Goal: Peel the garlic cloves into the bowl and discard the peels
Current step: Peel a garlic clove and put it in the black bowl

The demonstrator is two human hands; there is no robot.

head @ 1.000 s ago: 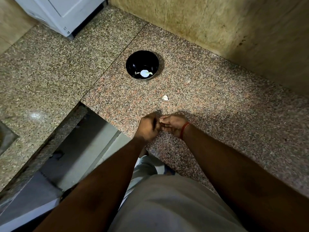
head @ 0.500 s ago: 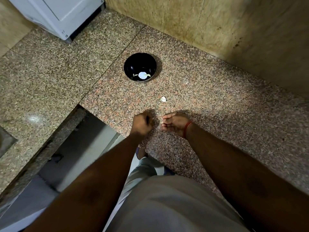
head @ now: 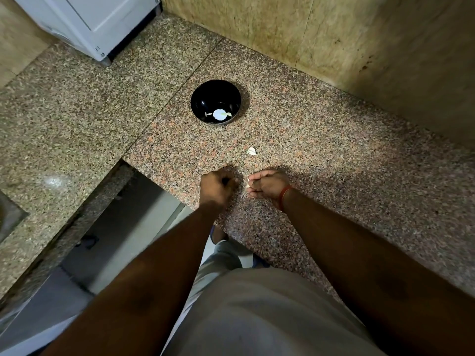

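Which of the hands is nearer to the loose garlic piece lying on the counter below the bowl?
Right. The right hand sits just below the garlic piece; the left hand is below it and farther left.

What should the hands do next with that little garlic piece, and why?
Probably bring the left hand back to the right hand and keep peeling. The right hand pinches a pale garlic clove at its fingertips, the hands are apart, and the black bowl sits farther back on the counter, waiting for it.

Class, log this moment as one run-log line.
left hand: fist, contents hidden | right hand: pinches garlic clove | bowl: pale pieces inside
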